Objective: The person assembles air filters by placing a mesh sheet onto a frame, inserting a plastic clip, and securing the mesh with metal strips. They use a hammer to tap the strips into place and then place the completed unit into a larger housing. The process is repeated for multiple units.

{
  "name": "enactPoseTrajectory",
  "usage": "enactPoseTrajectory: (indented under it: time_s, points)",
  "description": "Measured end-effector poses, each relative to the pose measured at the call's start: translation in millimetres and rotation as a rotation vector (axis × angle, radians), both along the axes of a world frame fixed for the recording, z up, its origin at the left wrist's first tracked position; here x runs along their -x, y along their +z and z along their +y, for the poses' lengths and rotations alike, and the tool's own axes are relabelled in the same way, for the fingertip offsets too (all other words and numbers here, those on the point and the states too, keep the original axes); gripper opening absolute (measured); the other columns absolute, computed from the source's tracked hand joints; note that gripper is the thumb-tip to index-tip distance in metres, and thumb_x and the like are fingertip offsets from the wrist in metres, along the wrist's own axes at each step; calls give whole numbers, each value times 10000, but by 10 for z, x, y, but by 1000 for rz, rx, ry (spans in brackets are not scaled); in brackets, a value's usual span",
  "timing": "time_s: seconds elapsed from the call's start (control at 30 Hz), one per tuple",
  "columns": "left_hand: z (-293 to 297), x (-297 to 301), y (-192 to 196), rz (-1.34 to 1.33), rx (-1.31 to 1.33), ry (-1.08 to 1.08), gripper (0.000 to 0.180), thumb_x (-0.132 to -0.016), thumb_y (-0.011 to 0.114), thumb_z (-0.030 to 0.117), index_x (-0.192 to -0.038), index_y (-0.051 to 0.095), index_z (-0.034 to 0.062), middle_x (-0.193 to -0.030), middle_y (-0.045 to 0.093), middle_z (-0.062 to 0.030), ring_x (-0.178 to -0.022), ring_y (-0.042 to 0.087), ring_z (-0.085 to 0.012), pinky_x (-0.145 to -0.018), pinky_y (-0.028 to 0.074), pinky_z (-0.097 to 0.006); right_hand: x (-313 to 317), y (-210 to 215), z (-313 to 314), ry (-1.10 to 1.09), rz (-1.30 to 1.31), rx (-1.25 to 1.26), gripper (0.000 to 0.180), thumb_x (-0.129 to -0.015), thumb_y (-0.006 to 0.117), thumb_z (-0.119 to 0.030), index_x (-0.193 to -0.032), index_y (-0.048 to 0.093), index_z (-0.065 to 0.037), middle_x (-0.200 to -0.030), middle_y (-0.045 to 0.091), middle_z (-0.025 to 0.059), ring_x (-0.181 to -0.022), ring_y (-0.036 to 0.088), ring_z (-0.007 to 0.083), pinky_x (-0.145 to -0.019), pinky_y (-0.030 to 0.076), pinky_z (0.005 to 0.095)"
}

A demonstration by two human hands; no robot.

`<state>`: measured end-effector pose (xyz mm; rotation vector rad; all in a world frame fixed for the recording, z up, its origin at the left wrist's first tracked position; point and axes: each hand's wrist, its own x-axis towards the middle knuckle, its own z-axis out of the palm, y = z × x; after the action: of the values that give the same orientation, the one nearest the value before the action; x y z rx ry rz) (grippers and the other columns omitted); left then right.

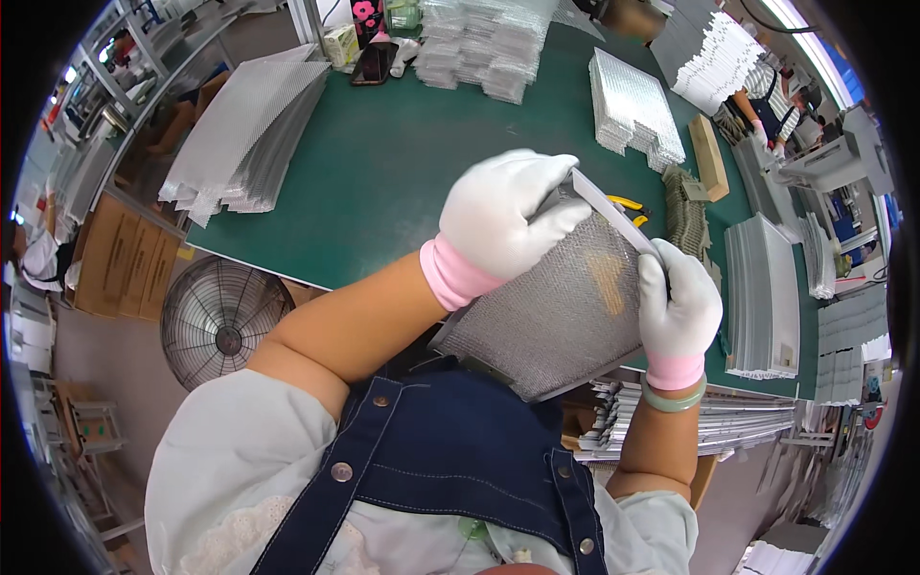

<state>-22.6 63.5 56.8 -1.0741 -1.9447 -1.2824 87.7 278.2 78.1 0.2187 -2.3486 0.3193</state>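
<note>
Through the head camera I have both gloved hands closed on one thing, a framed mesh panel [532, 321]. The left hand [513, 216] pinches the upper-left end of its pale edge strip [613, 213] between thumb and forefinger; the right hand [678, 305] grips the strip's other end the same way. Neither is let go. I cannot tell whether the strip sits fully home along that side.

The relation I mind most is that strip's long axis: it runs slantwise from the left hand, farther out, down to the right hand, closer to the body. Each hand is at its own end, so neither is nearer. From the fingers, the mesh slopes back toward the apron [460, 460], tilted across the near edge of the green worktop [383, 163], my landmark.

Just beyond the strip, on the worktop's right half, I make out yellow-handled pliers [628, 204], then a wooden block [709, 158] by its right edge. A silvery mesh stack [637, 101] lies toward its far right, another mesh stack [479, 43] at its far edge, and fanned mesh sheets [244, 134] at its left end. Upright pale panels [762, 292] stand at its near-right corner. Below its near-left edge sits a caged floor fan [228, 326].
</note>
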Motion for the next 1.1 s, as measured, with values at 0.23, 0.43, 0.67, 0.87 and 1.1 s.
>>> enactPoseTrajectory:
  time_s: [0.23, 0.43, 0.67, 0.87, 1.1]
  points:
    - [-113, 2, -104, -659, -171, -441, 550, -865, 739, 13, -1380, 547, -12, -1157, 665, -71, -895, 615, -84, -801, 527, -246, -8, 72, 25, 7, -52, -34, 184, -876, 724, -201, -1014, 714, -79, -728, 626, 101, -642, 628, 271, -591, 487, 348]
    - [-115, -16, -44, -752, -238, -510, 516, -879, 696, -41, -1363, 523, -7, -1136, 646, -67, -918, 604, -81, -802, 511, -221, -27, 258, 34, 68, -278, 104, 273, -872, 715, -153, -1117, 695, -35, -809, 681, 118, -729, 673, 253, -679, 523, 327]
    - [-40, 1, -149, -741, -435, -694, 528, -905, 664, -38, -1387, 452, 8, -1180, 628, -105, -1041, 618, -140, -895, 519, -276, 75, 419, 38, 225, -601, 567, 304, -872, 707, -75, -1166, 712, 0, -1008, 735, 144, -935, 691, 170, -871, 514, 278]
    - [-89, -83, -54, -672, -239, -591, 429, -916, 667, -21, -1323, 535, 6, -1203, 646, -121, -1083, 633, -163, -939, 523, -307, 42, 332, 67, 238, -489, 411, 333, -867, 695, -46, -1198, 701, -8, -931, 720, 139, -841, 691, 201, -791, 518, 288]
    - [-119, -55, -160, -804, -299, -683, 322, -913, 670, -32, -1221, 583, 2, -1206, 659, -130, -1099, 645, -171, -931, 538, -304, 12, 301, 50, 312, -422, 241, 345, -841, 694, -35, -1185, 692, -12, -780, 653, 123, -694, 648, 227, -653, 492, 322]
